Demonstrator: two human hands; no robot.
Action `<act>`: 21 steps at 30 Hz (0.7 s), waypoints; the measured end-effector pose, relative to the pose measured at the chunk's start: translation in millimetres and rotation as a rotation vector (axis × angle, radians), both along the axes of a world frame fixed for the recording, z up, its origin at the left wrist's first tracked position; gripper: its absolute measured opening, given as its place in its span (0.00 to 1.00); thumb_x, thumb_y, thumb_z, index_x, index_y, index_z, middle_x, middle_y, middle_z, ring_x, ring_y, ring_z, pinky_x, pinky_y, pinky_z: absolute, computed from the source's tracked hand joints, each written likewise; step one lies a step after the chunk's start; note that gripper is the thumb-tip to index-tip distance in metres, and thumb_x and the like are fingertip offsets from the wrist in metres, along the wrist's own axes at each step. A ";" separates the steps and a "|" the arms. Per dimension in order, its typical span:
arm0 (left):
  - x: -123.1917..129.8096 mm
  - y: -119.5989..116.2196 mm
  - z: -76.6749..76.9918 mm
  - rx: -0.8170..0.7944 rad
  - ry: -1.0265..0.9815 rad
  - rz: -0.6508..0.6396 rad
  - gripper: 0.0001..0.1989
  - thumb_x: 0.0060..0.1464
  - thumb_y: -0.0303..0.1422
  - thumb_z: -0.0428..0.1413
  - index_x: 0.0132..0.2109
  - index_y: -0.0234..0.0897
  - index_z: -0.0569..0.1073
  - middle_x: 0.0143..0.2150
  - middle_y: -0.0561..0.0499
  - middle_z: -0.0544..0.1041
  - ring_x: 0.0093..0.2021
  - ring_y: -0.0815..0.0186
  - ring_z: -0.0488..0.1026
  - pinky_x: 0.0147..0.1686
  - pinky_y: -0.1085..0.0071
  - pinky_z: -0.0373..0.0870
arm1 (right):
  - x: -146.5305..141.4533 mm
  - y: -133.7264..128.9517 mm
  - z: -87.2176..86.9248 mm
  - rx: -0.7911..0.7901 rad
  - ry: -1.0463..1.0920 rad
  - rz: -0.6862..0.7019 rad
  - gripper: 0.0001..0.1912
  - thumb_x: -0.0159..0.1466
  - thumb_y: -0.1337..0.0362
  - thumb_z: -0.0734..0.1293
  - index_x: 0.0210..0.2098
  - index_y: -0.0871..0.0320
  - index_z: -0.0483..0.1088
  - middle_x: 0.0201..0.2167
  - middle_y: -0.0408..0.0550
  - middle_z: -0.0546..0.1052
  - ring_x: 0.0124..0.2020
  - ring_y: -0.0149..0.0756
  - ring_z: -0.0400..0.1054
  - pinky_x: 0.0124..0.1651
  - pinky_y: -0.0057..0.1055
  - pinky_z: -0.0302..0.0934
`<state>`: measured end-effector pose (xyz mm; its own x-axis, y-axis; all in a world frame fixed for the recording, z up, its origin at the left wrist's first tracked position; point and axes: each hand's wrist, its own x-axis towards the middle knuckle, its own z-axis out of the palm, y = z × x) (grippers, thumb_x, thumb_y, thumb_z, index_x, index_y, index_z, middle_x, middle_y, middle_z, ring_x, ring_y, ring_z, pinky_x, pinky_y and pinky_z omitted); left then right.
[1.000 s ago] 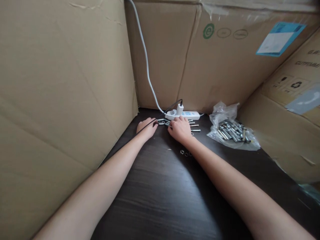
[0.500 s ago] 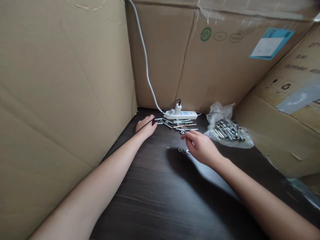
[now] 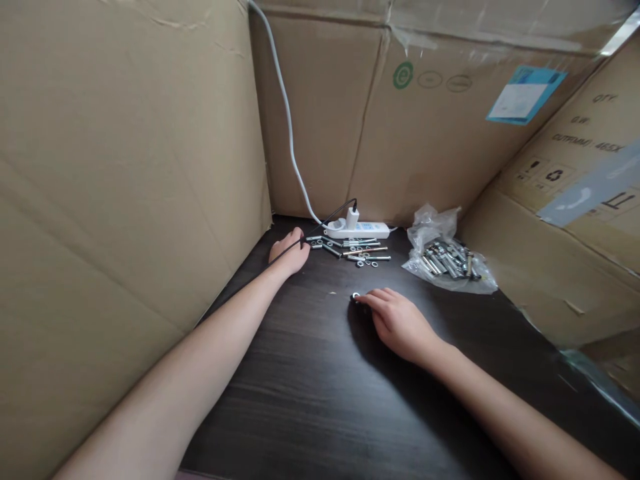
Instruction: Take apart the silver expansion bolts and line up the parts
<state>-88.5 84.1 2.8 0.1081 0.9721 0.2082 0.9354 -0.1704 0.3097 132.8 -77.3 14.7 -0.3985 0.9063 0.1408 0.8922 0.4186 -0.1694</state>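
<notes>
My left hand [image 3: 290,252] rests at the back left of the dark table, fingers curled beside the leftmost bolts; what they hold, if anything, is hidden. A black cable crosses over this hand. My right hand [image 3: 400,323] is lower, near the middle, with its fingertips together on a small metal ring [image 3: 355,296], which looks like a washer. The table just under those fingers is hidden. Several silvery bolts and sleeves [image 3: 331,249] lie between the hands and the power strip, with a brassy bolt [image 3: 365,251] among them. A few loose washers [image 3: 375,265] lie in front.
A white power strip [image 3: 357,230] with a plugged-in charger [image 3: 353,218] stands against the back cardboard box [image 3: 320,100]. To the right lies a clear plastic bag [image 3: 485,285] of metal bolts. Tall cardboard boxes wall the left [image 3: 125,167] and right [image 3: 540,253] sides.
My right hand has moved down and toward me, from above the three loose rings onto them; only one ring still shows at its fingertips. My left hand has barely moved. The view has shifted slightly.
</notes>
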 end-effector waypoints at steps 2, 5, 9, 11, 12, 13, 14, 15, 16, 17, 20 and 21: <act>-0.1 0.5 -0.7 -0.003 -0.004 -0.004 0.13 0.59 0.36 0.45 0.50 0.41 0.64 0.49 0.47 0.74 0.46 0.59 0.72 0.44 0.65 0.66 | -1.3 1.7 -0.8 -0.005 0.010 -0.005 0.21 0.61 0.74 0.56 0.51 0.58 0.70 0.41 0.50 0.75 0.43 0.39 0.65 0.46 0.34 0.60; -0.1 1.2 -1.6 0.006 -0.001 -0.015 0.13 0.58 0.35 0.45 0.49 0.40 0.64 0.49 0.46 0.74 0.45 0.58 0.73 0.42 0.65 0.66 | -3.2 3.3 -1.2 -0.008 0.021 -0.021 0.20 0.62 0.73 0.56 0.50 0.58 0.69 0.42 0.50 0.74 0.44 0.40 0.65 0.47 0.33 0.60; -0.1 1.3 -2.5 0.010 0.011 -0.026 0.13 0.58 0.34 0.46 0.49 0.40 0.64 0.49 0.46 0.74 0.45 0.59 0.73 0.43 0.65 0.66 | -5.4 3.7 -2.2 -0.002 0.008 -0.051 0.21 0.62 0.72 0.56 0.52 0.60 0.68 0.43 0.51 0.74 0.45 0.41 0.65 0.48 0.34 0.60; -0.1 1.3 -3.0 0.022 0.021 -0.038 0.13 0.58 0.34 0.46 0.49 0.39 0.64 0.48 0.46 0.74 0.44 0.59 0.73 0.42 0.65 0.66 | -6.6 3.7 -3.0 -0.001 -0.006 -0.051 0.21 0.62 0.72 0.56 0.53 0.59 0.68 0.43 0.51 0.74 0.45 0.41 0.64 0.48 0.34 0.60; -0.1 1.3 -3.4 0.028 0.028 -0.042 0.13 0.57 0.34 0.45 0.49 0.39 0.64 0.48 0.47 0.74 0.44 0.59 0.73 0.42 0.65 0.66 | -7.4 4.1 -3.3 0.000 -0.011 -0.052 0.21 0.62 0.72 0.56 0.53 0.59 0.68 0.43 0.51 0.74 0.45 0.41 0.64 0.48 0.34 0.60; 0.0 1.4 -3.8 0.034 0.033 -0.044 0.12 0.57 0.34 0.46 0.48 0.39 0.64 0.47 0.47 0.74 0.44 0.59 0.73 0.41 0.65 0.66 | -8.4 4.8 -3.5 0.002 -0.013 -0.051 0.22 0.62 0.72 0.56 0.53 0.59 0.68 0.44 0.51 0.73 0.45 0.41 0.64 0.49 0.34 0.59; 0.1 1.5 -4.1 0.037 0.038 -0.045 0.12 0.57 0.34 0.46 0.48 0.39 0.64 0.47 0.47 0.75 0.44 0.59 0.73 0.41 0.66 0.66 | -9.7 5.9 -3.7 0.003 -0.010 -0.049 0.22 0.62 0.72 0.56 0.54 0.59 0.68 0.44 0.51 0.73 0.46 0.41 0.64 0.50 0.34 0.59; 0.2 1.6 -4.5 0.038 0.041 -0.043 0.12 0.57 0.34 0.46 0.48 0.39 0.64 0.47 0.47 0.75 0.44 0.59 0.73 0.41 0.66 0.67 | -11.4 7.6 -3.8 0.002 -0.004 -0.045 0.22 0.62 0.73 0.56 0.54 0.59 0.68 0.45 0.51 0.73 0.46 0.41 0.64 0.50 0.34 0.59; 0.3 1.7 -4.9 0.040 0.043 -0.039 0.12 0.57 0.34 0.46 0.48 0.39 0.64 0.46 0.48 0.75 0.44 0.59 0.73 0.41 0.66 0.67 | -13.4 9.9 -4.1 0.001 0.008 -0.040 0.22 0.62 0.73 0.56 0.54 0.60 0.68 0.45 0.51 0.73 0.47 0.40 0.64 0.51 0.34 0.59; 0.4 1.7 -5.3 0.042 0.042 -0.034 0.12 0.57 0.34 0.46 0.48 0.40 0.64 0.46 0.48 0.75 0.44 0.59 0.73 0.41 0.66 0.67 | -15.7 12.8 -4.4 -0.002 0.024 -0.034 0.21 0.62 0.73 0.56 0.53 0.60 0.68 0.46 0.51 0.73 0.47 0.40 0.64 0.52 0.33 0.58; 0.6 1.5 -6.2 0.050 0.030 -0.026 0.12 0.57 0.34 0.46 0.48 0.40 0.64 0.47 0.48 0.74 0.44 0.60 0.73 0.41 0.66 0.67 | -25.4 25.7 -6.6 0.000 0.081 -0.020 0.21 0.62 0.72 0.57 0.52 0.60 0.69 0.47 0.50 0.73 0.48 0.38 0.64 0.53 0.31 0.57; 0.7 1.4 -6.4 0.050 0.025 -0.024 0.12 0.58 0.34 0.46 0.48 0.40 0.64 0.47 0.48 0.74 0.43 0.60 0.73 0.41 0.66 0.67 | -29.6 31.5 -7.5 0.008 0.091 -0.015 0.20 0.62 0.72 0.57 0.52 0.60 0.69 0.47 0.50 0.73 0.48 0.38 0.64 0.54 0.30 0.57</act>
<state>-87.8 85.5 -3.6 0.1372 0.9576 0.2533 0.9382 -0.2076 0.2768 103.2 -45.7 7.2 -0.3704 0.9107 0.1829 0.8792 0.4072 -0.2471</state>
